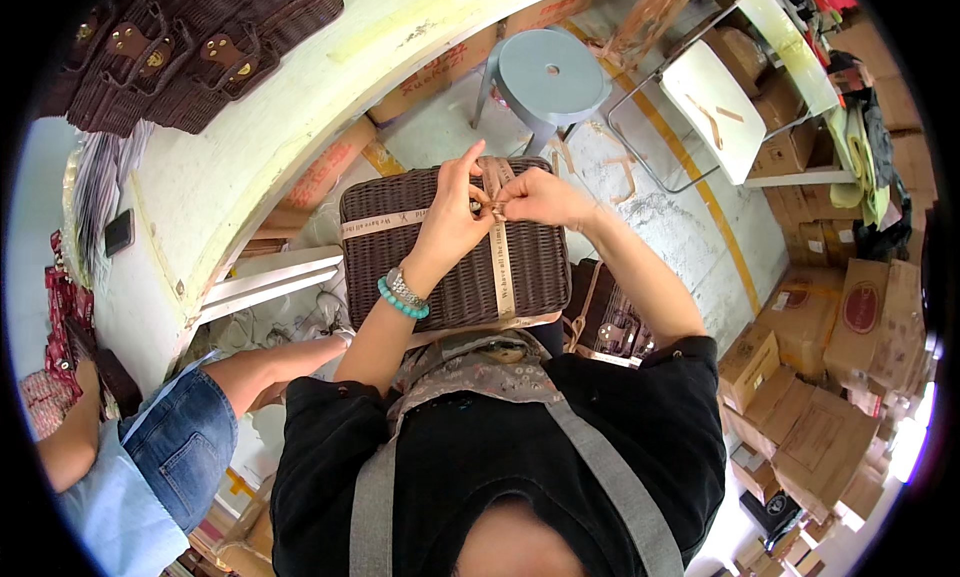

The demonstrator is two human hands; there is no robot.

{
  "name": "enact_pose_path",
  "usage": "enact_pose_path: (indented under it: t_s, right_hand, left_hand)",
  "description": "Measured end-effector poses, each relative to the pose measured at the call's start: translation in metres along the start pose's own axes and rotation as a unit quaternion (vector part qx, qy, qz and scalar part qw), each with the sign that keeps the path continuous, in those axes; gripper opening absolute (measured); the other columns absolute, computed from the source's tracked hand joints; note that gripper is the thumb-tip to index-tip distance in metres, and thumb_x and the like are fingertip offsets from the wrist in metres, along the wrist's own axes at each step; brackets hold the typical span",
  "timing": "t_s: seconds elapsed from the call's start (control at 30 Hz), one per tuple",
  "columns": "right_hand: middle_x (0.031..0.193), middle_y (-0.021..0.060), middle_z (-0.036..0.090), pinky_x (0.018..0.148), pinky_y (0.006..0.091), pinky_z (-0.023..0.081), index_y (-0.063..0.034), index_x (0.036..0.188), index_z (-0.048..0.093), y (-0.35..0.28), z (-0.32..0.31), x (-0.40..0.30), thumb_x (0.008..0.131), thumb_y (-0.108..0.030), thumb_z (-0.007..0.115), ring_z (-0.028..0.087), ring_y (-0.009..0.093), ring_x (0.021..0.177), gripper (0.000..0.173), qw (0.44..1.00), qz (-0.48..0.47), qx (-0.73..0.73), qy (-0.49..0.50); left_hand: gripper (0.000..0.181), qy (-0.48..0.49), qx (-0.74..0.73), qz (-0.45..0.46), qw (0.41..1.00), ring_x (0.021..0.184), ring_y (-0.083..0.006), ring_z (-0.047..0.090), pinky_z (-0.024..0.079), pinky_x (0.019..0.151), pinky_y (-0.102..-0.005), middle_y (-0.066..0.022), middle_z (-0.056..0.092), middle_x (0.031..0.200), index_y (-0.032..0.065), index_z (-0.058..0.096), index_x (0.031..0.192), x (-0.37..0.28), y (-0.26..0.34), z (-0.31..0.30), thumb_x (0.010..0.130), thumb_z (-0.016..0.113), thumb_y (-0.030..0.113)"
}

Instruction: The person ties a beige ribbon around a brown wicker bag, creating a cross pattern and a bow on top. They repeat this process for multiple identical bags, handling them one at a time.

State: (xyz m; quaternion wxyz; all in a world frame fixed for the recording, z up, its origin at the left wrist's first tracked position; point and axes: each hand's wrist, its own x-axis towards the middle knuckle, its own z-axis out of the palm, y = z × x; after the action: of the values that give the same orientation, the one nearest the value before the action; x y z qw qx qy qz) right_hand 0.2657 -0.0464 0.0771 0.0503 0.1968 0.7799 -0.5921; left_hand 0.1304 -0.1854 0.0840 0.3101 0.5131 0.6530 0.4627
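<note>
A dark brown woven wicker basket (450,269) with a flat lid rests across my lap. A beige printed ribbon (501,269) runs over it lengthwise and crosswise, and its strands meet in a knot or bow near the far right part of the lid. My left hand (459,202) pinches the ribbon at that spot between thumb and forefinger, other fingers raised. Right beside it, my right hand (544,199) grips another part of the ribbon with its fingertips. The fingers partly hide the knot.
A grey-blue stool (551,74) and a folding chair (712,104) with ribbon scraps stand ahead. Several wicker baskets (187,44) and a phone (119,232) lie on the white table (300,89). Another person (180,449) sits at left. Another ribboned basket (611,314) stands at right, near stacked cartons (817,442).
</note>
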Motion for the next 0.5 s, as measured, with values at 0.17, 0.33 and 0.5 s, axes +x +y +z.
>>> enact_pose_path:
  t_s: [0.17,0.33,0.5]
  right_hand:
    - [0.053,-0.009,0.037,0.037,0.0186,0.019,-0.0011,0.084,0.062,-0.007,-0.021,0.005,0.086,-0.012,0.058,0.028,0.001,0.042,0.012,0.905,0.129,0.377,-0.148]
    - [0.053,-0.01,0.034,0.037,0.0191,0.019,-0.0036,0.082,0.061,-0.004,-0.022,0.002,0.09,-0.014,0.056,0.027,0.001,0.041,0.013,0.884,0.119,0.43,-0.139]
    - [0.053,-0.01,0.034,0.037,0.0192,0.018,-0.0059,0.076,0.058,-0.002,-0.022,0.005,0.089,-0.014,0.057,0.027,0.001,0.042,0.016,0.898,0.118,0.41,-0.106]
  left_hand:
    - [0.053,0.091,0.063,0.061,0.992,0.086,-0.018,0.061,0.052,0.075,-0.0315,-0.0093,0.046,0.116,0.0083,0.05,0.121,-0.001,-0.016,0.001,0.073,0.071,0.0]
    - [0.018,0.113,0.085,0.081,0.987,0.087,-0.02,0.059,0.051,0.07,-0.031,-0.0028,0.059,0.098,0.005,0.063,0.086,-0.008,-0.004,0.009,0.073,0.074,0.011]
    - [0.013,0.078,0.026,0.004,0.997,0.054,-0.0054,0.047,0.037,0.049,-0.0213,0.0008,0.06,0.076,0.0021,0.059,0.072,-0.009,0.011,-0.001,0.074,0.072,0.004]
